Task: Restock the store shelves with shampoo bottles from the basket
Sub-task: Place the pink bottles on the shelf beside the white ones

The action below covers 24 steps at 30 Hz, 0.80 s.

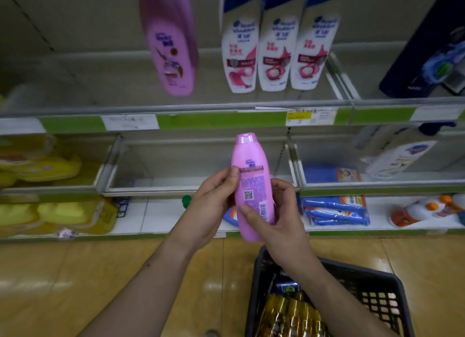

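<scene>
Basket (372, 299): one, black mesh, on the wooden floor (75, 273) at lower right, beneath the right forearm. It holds gold packs (289, 314), too bunched to count, and one dark blue item (286, 286).
Held bottle (251, 165): one pink shampoo bottle, in the air just beyond the basket's far left corner, in front of the middle shelf (176, 183).
Bottle axis: close to vertical, flip cap up, base down. The back label with QR code and barcode faces the camera.
Left hand (214, 206): grips the bottle's left side at mid-height. The thumb presses on the label's left edge and the fingers are hidden behind the bottle.
Right hand (276, 221): grips the lower half. The thumb lies across the front near the barcode and the fingers curl round the right side.
Upper shelf (201, 105): one standing pink bottle (168, 42) at left. Three white bottles (275, 52) with blue caps stand shoulder to shoulder. One dark blue bottle (427, 47) is at far right.
</scene>
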Available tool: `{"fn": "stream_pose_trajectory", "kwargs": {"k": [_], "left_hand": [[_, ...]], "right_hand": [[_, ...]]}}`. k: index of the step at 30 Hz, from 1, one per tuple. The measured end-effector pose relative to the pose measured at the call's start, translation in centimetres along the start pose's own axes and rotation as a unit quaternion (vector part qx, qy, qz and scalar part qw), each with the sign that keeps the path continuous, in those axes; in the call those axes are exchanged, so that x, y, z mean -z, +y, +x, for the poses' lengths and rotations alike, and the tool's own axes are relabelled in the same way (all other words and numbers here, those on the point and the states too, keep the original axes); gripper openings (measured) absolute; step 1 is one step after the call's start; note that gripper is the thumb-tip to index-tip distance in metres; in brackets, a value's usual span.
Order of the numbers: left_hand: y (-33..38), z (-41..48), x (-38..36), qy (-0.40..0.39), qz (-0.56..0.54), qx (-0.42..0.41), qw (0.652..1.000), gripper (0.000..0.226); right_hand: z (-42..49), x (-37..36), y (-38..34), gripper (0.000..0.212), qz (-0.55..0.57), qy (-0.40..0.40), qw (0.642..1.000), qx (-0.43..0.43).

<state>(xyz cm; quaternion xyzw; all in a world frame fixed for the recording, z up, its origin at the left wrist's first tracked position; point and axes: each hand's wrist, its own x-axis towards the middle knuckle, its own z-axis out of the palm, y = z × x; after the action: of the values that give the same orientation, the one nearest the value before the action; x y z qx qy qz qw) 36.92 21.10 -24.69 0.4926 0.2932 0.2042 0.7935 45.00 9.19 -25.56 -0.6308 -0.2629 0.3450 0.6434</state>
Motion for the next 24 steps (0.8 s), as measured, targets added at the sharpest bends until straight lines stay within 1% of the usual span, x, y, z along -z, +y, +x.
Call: {"fn": "stream_pose_trajectory", "kwargs": {"k": [4,6,7,9,11,12,14,17,18,21,22,24], "left_hand": [[2.1,-0.4,1.1,0.013,-0.02,-0.011,1.0,0.052],[3.5,-0.4,1.8,0.011,-0.029,-0.001,1.0,0.057],[4.0,-0.4,1.8,-0.001,-0.032,0.009,0.999,0.06],[5.5,-0.4,2.4,-0.034,-0.041,0.016,0.998,0.061],[7.0,-0.1,3.1,-0.043,-0.042,-0.017,0.998,0.063],[7.7,0.1,3.5,-0.034,-0.036,-0.045,0.998,0.067],[9.2,0.5,4.3,0.005,-0.006,-0.102,0.995,0.07],[11.6,0.9,4.8,0.054,0.056,-0.177,0.981,0.047],[12.4,0.9,4.7,0.063,0.082,-0.195,0.975,0.047],[14.0,1.7,4.7,0.093,0.171,-0.239,0.951,0.049],[14.4,1.9,5.1,0.093,0.181,-0.247,0.947,0.047],[15.3,2.4,6.2,0.061,0.166,-0.251,0.952,0.044]], "right_hand": [[0.8,-1.8,-1.1,0.055,0.044,-0.011,0.999,-0.009],[1.6,-2.8,-2.0,0.056,0.099,-0.025,0.995,-0.021],[1.8,-3.0,-2.3,0.054,0.144,-0.045,0.988,-0.033],[2.5,-3.6,-3.3,0.043,0.234,-0.104,0.964,-0.066],[3.1,-4.2,-4.5,0.033,0.26,-0.152,0.949,-0.095],[3.4,-4.5,-4.9,0.033,0.251,-0.164,0.949,-0.095],[3.9,-5.3,-5.7,0.04,0.201,-0.165,0.962,-0.078],[4.8,-7.2,-6.8,0.044,0.065,-0.13,0.989,0.0],[5.3,-7.9,-7.0,0.041,0.041,-0.116,0.992,0.023],[7.2,-9.6,-7.5,0.031,0.032,-0.092,0.993,0.059],[7.8,-9.9,-7.6,0.03,0.039,-0.091,0.993,0.065],[8.9,-10.3,-8.2,0.033,0.053,-0.102,0.99,0.076]]}}
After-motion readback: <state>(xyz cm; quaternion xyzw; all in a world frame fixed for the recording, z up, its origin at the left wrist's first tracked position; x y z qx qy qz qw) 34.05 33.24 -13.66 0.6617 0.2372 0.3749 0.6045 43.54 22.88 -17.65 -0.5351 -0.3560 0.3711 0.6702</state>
